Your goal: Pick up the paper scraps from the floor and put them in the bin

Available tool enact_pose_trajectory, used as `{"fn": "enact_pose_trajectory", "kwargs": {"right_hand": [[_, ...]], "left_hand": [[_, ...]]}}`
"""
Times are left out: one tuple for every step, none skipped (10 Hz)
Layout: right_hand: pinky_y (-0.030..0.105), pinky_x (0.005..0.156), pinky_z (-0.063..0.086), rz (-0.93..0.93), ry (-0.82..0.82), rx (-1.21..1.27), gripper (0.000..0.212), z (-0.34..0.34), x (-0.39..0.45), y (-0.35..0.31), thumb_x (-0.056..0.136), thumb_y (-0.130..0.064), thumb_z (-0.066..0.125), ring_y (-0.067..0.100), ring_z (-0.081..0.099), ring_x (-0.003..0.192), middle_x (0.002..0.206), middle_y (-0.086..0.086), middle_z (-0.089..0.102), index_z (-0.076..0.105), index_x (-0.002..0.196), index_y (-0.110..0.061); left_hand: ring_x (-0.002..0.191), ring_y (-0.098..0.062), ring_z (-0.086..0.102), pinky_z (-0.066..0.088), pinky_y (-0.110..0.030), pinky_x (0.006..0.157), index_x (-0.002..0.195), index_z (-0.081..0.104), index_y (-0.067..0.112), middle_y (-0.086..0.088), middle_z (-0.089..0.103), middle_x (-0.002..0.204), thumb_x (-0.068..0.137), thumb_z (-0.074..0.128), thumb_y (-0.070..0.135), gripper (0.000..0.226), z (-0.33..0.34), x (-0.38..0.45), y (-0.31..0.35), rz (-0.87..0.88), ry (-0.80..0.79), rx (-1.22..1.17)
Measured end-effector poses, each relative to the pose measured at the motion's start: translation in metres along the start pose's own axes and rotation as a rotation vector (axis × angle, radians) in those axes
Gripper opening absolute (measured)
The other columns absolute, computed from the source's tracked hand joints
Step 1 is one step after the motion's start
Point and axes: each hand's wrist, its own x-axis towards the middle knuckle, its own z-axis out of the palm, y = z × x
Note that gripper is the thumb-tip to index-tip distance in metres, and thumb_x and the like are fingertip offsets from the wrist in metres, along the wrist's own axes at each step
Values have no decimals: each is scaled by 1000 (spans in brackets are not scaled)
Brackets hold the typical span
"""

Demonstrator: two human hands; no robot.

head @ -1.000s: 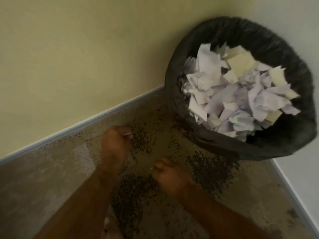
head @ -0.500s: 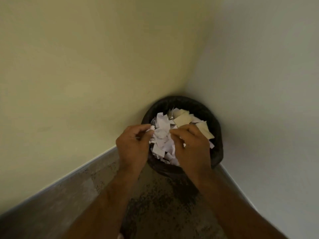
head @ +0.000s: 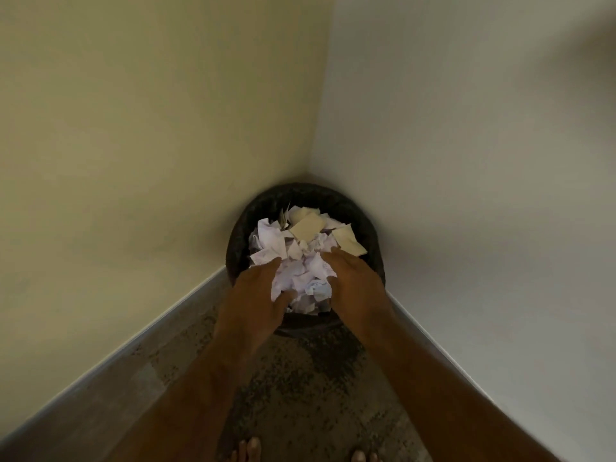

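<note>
Left hand [head: 256, 295] and right hand [head: 355, 281] both lie flat over the bin [head: 370, 235], fingers straight, palms down on the heap of paper scraps [head: 301, 265], one hand at each side, neither gripping a piece. Scraps, white and cream, fill the dark round bin to the rim. Bin stands on the speckled floor [head: 310, 388] in the corner between yellow wall [head: 150, 135] and white wall [head: 466, 145]; bare toes [head: 248, 450] at bottom edge.

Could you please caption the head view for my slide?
Both hands open over paper scraps heaped in a corner bin.
</note>
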Motion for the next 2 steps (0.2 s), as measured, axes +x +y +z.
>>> {"fn": "enact_pose_trajectory", "kwargs": {"right_hand": [[29, 109, 29, -55, 124, 9, 45, -13, -13, -2, 94, -22, 50, 30, 50, 129, 140, 14, 52, 52, 136, -8], [33, 96, 51, -115, 399, 65, 33, -49, -33, -14, 90, -24, 54, 27, 68, 100, 112, 11, 71, 69, 115, -7]], "left_hand": [[148, -24, 20, 24, -45, 119, 154, 19, 18, -5, 25, 160, 88, 47, 65, 85, -10, -3, 12, 80, -18, 157], [151, -22, 6, 10, -46, 122, 155, 3, 20, -3, 9, 163, 71, 3, 92, 110, -29, -7, 37, 156, 5, 346]]}}
